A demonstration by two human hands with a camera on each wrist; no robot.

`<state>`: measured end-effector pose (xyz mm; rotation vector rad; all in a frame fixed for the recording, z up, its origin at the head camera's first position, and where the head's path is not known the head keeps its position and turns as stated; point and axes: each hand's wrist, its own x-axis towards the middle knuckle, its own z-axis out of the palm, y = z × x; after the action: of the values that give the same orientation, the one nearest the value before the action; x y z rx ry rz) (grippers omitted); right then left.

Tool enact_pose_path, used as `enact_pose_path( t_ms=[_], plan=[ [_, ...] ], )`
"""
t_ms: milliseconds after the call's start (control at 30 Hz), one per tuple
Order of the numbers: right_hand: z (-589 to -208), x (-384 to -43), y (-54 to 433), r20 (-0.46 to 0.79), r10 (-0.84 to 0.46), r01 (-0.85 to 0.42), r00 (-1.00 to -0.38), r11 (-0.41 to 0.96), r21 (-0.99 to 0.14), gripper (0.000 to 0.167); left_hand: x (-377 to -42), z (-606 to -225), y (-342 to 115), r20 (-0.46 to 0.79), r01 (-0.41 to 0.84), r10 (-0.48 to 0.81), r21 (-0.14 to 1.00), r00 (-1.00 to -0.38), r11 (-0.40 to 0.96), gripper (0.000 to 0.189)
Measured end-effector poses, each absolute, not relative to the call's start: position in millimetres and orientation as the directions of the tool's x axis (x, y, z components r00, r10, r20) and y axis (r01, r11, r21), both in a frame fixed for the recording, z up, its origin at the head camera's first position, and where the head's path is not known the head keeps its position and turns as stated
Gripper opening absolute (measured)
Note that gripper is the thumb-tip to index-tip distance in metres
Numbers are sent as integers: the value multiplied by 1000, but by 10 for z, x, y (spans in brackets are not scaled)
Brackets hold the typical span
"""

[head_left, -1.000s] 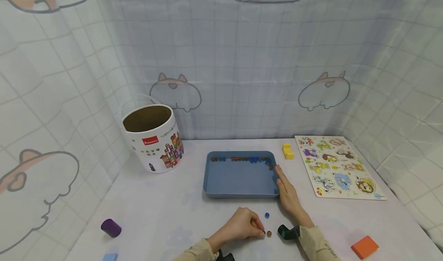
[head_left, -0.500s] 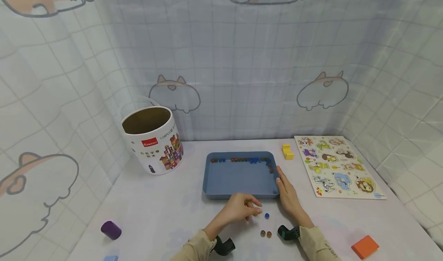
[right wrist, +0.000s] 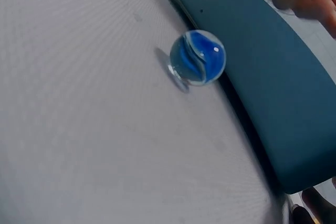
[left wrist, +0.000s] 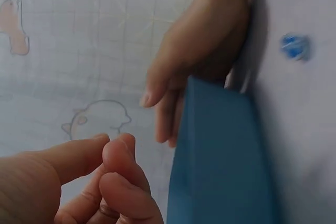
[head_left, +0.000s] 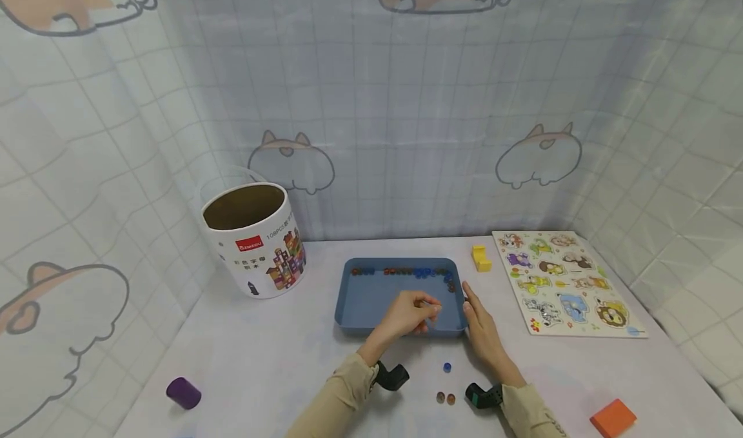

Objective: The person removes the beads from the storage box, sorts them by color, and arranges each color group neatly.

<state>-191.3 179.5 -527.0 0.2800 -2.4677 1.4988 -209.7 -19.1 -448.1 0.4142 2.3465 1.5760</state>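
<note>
My left hand (head_left: 408, 312) hovers over the front part of a shallow blue tray (head_left: 371, 312). In the left wrist view its thumb and fingertips (left wrist: 119, 156) come together; whether anything small sits between them is hidden. My right hand (head_left: 486, 331) lies with straight fingers along the tray's right side. Several small red-brown, green and blue glass marbles (head_left: 426, 273) line the tray's back edge and far right corner. On the table in front of it rests a clear marble with a blue swirl (right wrist: 198, 57). Two brownish marbles (head_left: 445, 398) sit close together nearer me.
A white bucket (head_left: 249, 251) with printed blocks stands at the back left. An animal puzzle board (head_left: 565, 283) lies to the right, with a yellow block (head_left: 481, 258) beside it. A purple cylinder (head_left: 184, 393) is front left, an orange block (head_left: 613, 418) front right.
My left hand has left the brownish marbles and moved forward over the tray, uncovering a second brownish marble. My right hand stays at the tray's side.
</note>
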Motion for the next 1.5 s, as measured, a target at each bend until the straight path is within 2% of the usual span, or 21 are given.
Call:
enact_pose_path(
  t_ms=[167,333,467,733,867,1133,1333,1500],
  plan=[
    [-5270,-1899,1771,305,-39,-288,-951,458,-841,48,-2433,-4410,-25,-86,61,355,921,-931,385,20],
    [-5290,-1883,1727,286,-46,-274,-957,464,-842,48,-2718,-4474,87,-205,-54,304,897,-930,439,18],
    [-5312,-1892,1704,279,-48,-270,-959,452,-850,48,-2810,-4568,153,-306,-181,246,886,-919,426,17],
    [-5310,-1891,1685,282,-49,-274,-958,445,-852,49,-2859,-4686,343,-428,-383,202,895,-881,227,15],
    [-5315,-1895,1684,297,-47,-286,-954,446,-848,48,-2875,-4706,425,-457,-434,161,886,-875,162,18],
    [-5314,-1902,1687,303,-37,-287,-952,443,-849,49,-2894,-4700,451,-446,-428,161,894,-881,134,20],
    [-5304,-1917,1709,299,-21,-268,-954,505,-820,49,-2940,-4645,321,-416,-387,246,908,-876,159,17],
    [-5306,-1940,1763,343,-8,-291,-939,547,-785,48,-2914,-4524,85,-339,-300,359,940,-869,161,27]
  ],
)
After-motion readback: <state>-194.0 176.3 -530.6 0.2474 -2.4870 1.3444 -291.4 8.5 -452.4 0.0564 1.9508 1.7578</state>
